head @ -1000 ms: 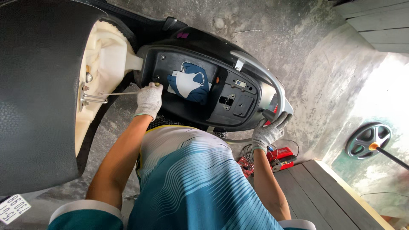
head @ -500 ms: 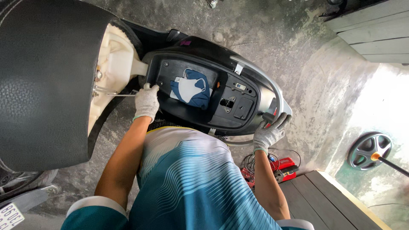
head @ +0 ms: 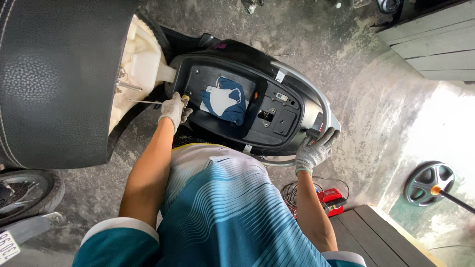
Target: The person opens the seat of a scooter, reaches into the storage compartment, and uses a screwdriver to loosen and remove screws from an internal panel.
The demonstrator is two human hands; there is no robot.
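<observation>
Head view, left to right: pebbled black seat (head: pixel 54 74) tipped up, cream plastic underside. Left hand (head: pixel 173 110), knit grey glove, closed around a screwdriver (head: pixel 184 99) with thin metal shaft, at the tub (head: pixel 237 133) rim. Matte black tub, blue-white cloth mask (head: pixel 225 101) inside. Right hand (head: pixel 314 148), gloved, fingers curled on the glossy rear rail (head: pixel 324 116).

A face mask (head: pixel 225 103) lies in the scooter's storage tub (head: pixel 247 128), toward its left end, with the raised seat (head: pixel 54 79) standing beyond that end. The left hand (head: pixel 173 110) sits at the tub's left edge on a screwdriver (head: pixel 148 101), and the right hand (head: pixel 314 151) grips the rail at its right corner. A wheel (head: pixel 428 182) lies on the floor well to the right.
</observation>
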